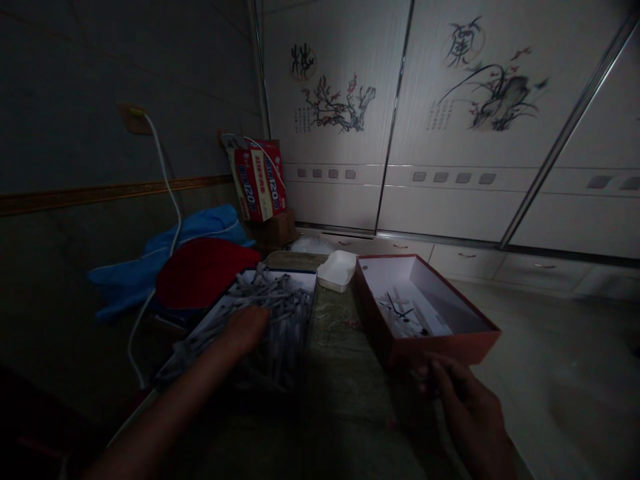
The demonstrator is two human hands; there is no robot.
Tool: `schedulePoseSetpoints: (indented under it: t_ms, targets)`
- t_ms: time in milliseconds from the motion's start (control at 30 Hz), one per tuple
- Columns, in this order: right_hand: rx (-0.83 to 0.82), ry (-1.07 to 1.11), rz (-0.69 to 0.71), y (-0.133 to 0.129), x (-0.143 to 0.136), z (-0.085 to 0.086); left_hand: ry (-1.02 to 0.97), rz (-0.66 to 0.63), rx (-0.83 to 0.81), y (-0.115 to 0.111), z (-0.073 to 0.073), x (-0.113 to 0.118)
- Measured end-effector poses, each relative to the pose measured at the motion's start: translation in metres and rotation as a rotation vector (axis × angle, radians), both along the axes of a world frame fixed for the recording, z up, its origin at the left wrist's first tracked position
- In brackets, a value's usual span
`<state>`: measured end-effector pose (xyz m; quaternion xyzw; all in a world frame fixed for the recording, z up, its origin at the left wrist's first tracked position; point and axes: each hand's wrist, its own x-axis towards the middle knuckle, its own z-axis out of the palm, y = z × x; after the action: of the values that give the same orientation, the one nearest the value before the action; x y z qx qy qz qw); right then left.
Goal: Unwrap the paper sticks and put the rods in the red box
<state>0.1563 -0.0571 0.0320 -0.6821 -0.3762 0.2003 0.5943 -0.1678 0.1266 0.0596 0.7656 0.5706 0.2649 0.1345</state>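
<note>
My left hand (247, 327) reaches into a dark-edged box (311, 283) heaped with thin grey-white plastic-looking strips (285, 320). Its fingertips are lost among the strips, so their grip does not show. My right hand (465, 407) is at the near wall of a reddish-brown box (445, 348) with a white inside. Thumb and fingers are drawn together there; whatever is between them is too dark to make out. Inside that box lie several clear and white strips and a few thin black pieces (397, 308).
Between the boxes, farther back, stands a small white tray (339, 270) on the dark tabletop (333, 360). To the left are a red round cushion-like thing (200, 273), blue cloth (215, 223) and a white cable (167, 173). Red-and-white cartons (257, 180) stand by the wardrobe doors (340, 147).
</note>
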Motion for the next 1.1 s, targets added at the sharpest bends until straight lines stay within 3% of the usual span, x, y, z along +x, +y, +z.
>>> schedulePoseSetpoints:
  t_ms: [100, 233, 300, 367, 467, 533, 600, 667, 733, 833, 900, 967, 1100]
  targets:
    - [-0.019, 0.023, 0.049, -0.002, -0.009, -0.003, 0.221, -0.063, -0.003, -0.011, 0.018, 0.011]
    - [-0.028, 0.189, 0.155, -0.004, -0.027, -0.005, 0.380, -0.186, 0.115, -0.049, 0.043, 0.042]
    - [-0.037, 0.316, 0.247, -0.006, -0.038, -0.003, 0.531, -0.355, 0.266, -0.073, 0.046, 0.062]
    - [-0.056, 0.425, 0.297, -0.011, -0.049, 0.000, 0.582, -0.506, 0.407, -0.092, 0.038, 0.082]
    - [-0.045, 0.501, 0.244, -0.019, -0.063, -0.005, 0.571, -0.639, 0.572, -0.110, 0.014, 0.107]
    - [-0.041, 0.516, 0.187, -0.024, -0.065, -0.017, 0.448, -0.639, 0.676, -0.118, -0.008, 0.117]
    - [-0.044, 0.549, 0.134, -0.027, -0.061, -0.032, 0.208, -0.527, 0.711, -0.128, -0.032, 0.125]
    - [-0.054, 0.576, 0.073, -0.029, -0.053, -0.047, -0.128, -0.368, 0.549, -0.141, -0.055, 0.132]
    - [-0.070, 0.580, 0.044, -0.029, -0.048, -0.057, -0.434, -0.263, 0.120, -0.151, -0.073, 0.139]
    - [-0.082, 0.571, 0.085, -0.025, -0.051, -0.069, -0.826, -0.137, -0.463, -0.155, -0.085, 0.148]
    - [-0.074, 0.565, 0.125, -0.021, -0.059, -0.077, -1.011, -0.074, -0.592, -0.151, -0.087, 0.152]
    - [-0.073, 0.530, 0.166, -0.019, -0.065, -0.088, -1.095, -0.005, -0.609, -0.145, -0.090, 0.154]
    - [-0.001, 0.107, 0.052, -0.022, -0.060, -0.115, -1.213, 0.081, -0.655, -0.137, -0.101, 0.152]
